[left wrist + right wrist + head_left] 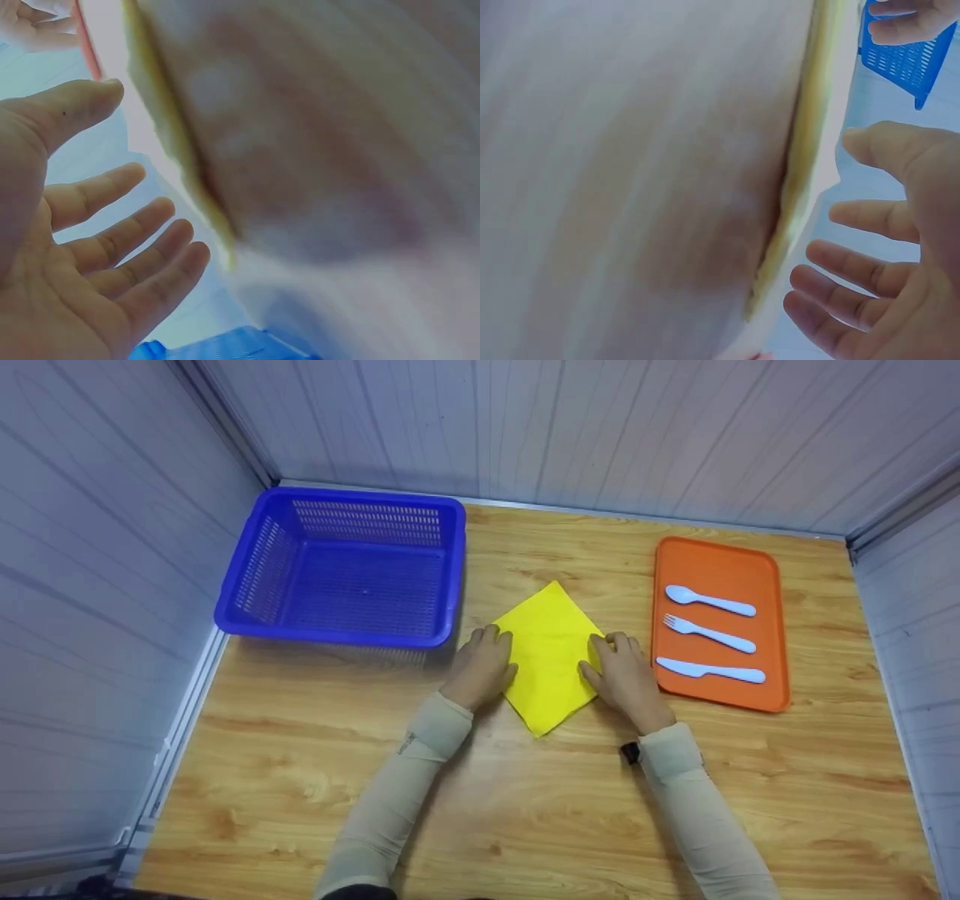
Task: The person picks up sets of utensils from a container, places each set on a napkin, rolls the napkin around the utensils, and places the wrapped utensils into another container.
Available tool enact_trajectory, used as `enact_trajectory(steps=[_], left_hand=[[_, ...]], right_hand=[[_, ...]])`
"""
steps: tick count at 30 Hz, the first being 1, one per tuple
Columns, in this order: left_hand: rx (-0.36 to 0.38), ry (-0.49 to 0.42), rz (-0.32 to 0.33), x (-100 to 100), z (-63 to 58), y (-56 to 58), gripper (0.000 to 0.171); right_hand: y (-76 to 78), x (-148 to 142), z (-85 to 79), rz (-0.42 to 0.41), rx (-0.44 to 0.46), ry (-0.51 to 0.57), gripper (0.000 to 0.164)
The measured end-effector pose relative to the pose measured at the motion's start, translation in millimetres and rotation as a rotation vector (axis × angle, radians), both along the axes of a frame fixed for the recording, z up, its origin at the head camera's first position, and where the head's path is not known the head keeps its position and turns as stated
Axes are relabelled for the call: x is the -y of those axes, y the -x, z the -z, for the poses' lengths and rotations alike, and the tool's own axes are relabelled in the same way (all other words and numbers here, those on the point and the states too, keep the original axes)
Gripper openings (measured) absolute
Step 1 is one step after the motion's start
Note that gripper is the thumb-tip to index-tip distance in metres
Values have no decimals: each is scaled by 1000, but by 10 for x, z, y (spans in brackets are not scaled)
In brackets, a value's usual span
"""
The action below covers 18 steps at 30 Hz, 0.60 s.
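Note:
A yellow square napkin (551, 660) lies flat on the table, turned so that one corner points toward me. At its left corner is my left hand (480, 667), with the fingertips over the edge. My right hand (621, 679) is at the opposite corner in much the same way. In the left wrist view the left hand's fingers (124, 236) are spread and nothing is between them. The right wrist view likewise shows the right hand's fingers (855, 270) spread, with the napkin's thin yellow edge (802, 150) beyond them.
A blue plastic basket (457, 570) with slotted walls stands at the back left. To the right lies an orange tray (720, 562) bearing a pale blue spoon (709, 601), fork (709, 633) and knife (710, 670). Panel walls (585, 427) enclose the wooden table (510, 825).

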<state>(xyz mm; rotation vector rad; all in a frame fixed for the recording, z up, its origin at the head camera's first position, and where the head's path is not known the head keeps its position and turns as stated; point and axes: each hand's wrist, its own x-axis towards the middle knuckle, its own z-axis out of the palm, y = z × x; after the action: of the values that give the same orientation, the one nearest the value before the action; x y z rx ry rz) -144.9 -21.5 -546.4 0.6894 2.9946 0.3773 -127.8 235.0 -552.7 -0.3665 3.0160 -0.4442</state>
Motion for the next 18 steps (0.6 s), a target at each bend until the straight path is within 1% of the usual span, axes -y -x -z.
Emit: enact_trajectory(steps=[4, 8, 11, 14, 16, 18], left_hand=[[-25, -16, 26, -81, -96, -27, 45], [-101, -42, 88, -188, -162, -70, 40], [-155, -49, 142, -289, -173, -110, 37], [-172, -56, 185, -427, -167, -150, 36], [-171, -50, 209, -541, -166, -176, 37], [-172, -33, 231, -669, -168, -212, 40]], right_hand=[[-1, -74, -68, -10, -63, 3, 49], [-18, -240, -123, -39, -174, 23, 42], [-32, -408, -139, -68, -285, 25, 35], [-49, -580, -138, -81, -375, 13, 30], [-64, -693, -128, -76, -406, 3, 27], [-81, -802, -117, -63, -418, -11, 27]])
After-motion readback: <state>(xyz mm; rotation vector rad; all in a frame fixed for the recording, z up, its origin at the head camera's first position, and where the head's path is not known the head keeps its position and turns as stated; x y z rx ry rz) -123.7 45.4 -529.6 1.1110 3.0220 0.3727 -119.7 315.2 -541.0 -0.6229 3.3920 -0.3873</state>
